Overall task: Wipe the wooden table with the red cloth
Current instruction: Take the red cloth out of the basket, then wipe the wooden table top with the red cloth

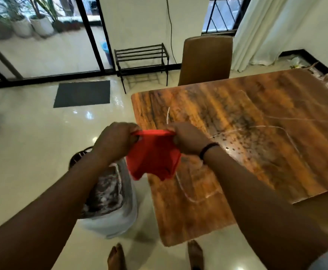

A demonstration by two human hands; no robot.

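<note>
The red cloth (153, 154) hangs in the air between both hands, above the left edge of the wooden table (256, 117). My left hand (116, 141) grips its upper left corner and my right hand (188, 139) grips its upper right corner, so the top edge is stretched taut. The rest of the cloth droops below the hands. The glossy tabletop carries dark specks and thin white streaks near its middle. A dark band sits on my right wrist.
A pale bucket (110, 217) of dark foamy water stands on the tiled floor left of the table. A brown chair (206, 59) is at the table's far side. A black metal rack (141, 57) and a grey mat (82, 93) lie beyond. My bare feet show below.
</note>
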